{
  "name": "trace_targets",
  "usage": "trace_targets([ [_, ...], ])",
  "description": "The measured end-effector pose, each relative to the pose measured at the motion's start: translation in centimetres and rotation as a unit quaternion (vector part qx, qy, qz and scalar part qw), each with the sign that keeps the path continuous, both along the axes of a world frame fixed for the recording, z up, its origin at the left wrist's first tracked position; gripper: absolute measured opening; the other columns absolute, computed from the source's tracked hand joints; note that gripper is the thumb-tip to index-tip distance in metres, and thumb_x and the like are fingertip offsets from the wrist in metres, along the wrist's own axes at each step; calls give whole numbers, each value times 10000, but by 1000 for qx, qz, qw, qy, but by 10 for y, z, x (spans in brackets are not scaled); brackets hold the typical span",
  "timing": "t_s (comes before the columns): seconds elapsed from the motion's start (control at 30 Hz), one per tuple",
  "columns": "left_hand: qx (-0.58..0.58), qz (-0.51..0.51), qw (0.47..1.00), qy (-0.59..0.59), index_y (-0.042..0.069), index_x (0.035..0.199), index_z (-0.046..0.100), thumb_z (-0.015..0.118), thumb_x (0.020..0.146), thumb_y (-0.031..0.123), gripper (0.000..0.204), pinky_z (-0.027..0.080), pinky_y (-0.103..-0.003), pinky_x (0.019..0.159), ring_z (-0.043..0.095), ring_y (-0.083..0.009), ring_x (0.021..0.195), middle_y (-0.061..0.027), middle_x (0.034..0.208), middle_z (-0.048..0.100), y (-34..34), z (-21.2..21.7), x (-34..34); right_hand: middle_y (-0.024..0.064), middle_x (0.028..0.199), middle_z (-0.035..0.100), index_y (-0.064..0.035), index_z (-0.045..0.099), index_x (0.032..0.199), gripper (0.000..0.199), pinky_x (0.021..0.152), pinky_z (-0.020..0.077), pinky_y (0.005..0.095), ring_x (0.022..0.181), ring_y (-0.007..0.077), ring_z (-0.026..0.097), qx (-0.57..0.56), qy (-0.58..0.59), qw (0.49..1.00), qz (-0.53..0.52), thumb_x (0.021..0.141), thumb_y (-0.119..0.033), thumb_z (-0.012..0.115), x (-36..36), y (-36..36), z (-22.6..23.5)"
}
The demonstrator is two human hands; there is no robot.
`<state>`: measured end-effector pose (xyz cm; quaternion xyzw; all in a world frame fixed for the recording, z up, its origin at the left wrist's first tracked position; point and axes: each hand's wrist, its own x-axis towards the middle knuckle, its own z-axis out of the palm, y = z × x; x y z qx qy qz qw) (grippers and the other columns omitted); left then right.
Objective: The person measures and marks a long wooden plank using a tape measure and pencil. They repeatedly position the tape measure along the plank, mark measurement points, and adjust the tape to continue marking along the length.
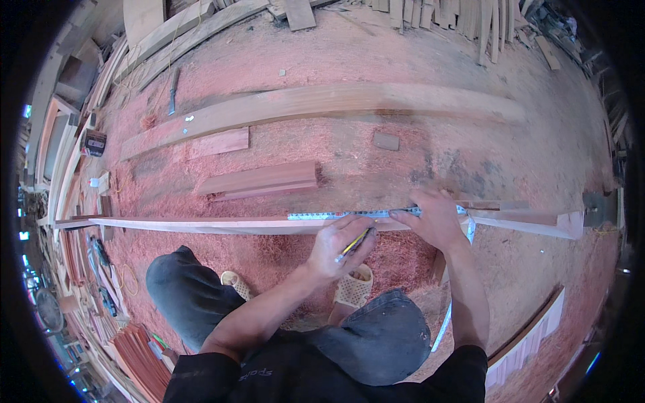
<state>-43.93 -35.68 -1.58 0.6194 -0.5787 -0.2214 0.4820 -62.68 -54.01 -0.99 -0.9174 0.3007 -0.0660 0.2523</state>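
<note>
A long, narrow wooden beam point(201, 226) runs across in front of my knees. The blade of a tape measure point(316, 216) lies along its upper edge; past my right hand the blade bends down toward my right knee. My left hand point(341, 247) is closed round a yellow and black pencil point(352, 246), and its fingertips rest by the beam and the tape. My right hand point(435, 218) pinches the tape blade against the beam, thumb on the near side and fingers over the far side. The tape's case is not visible.
Beyond the beam lie a short reddish board point(259, 181), a small block point(386, 140) and a long plank point(295, 107). A chisel-like tool point(173, 93) is farther left. Stacked reddish strips point(141, 363) lie at lower left, a pale board point(527, 332) at lower right. Shavings cover the floor.
</note>
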Motion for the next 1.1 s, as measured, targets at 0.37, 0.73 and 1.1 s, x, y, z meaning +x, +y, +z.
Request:
trace_targets([
  [0.37,14,5,1000,-18,-11,1115,734,795,907,-45,219,620,-441,725,778,-371,836,-186,960,772,5,-1,6,193,899,731,-33,700,908,546,852,495,548,949,444,710,-5,16,1000,6,912,-566,820,0,-2,0],
  [0.73,7,-9,1000,-18,-9,1120,731,803,898,-61,239,622,-438,724,783,-368,853,-186,973,771,0,-3,2,199,902,731,-33,706,940,557,861,497,536,952,436,716,14,38,999,6,910,-578,816,2,-3,4],
  [1.1,-10,-3,1000,-13,-14,1125,722,809,885,-31,256,578,-467,666,730,-374,757,-178,893,723,-2,-3,1,195,894,730,-32,703,920,547,851,504,537,922,436,719,20,43,999,9,907,-565,826,3,-4,6],
])
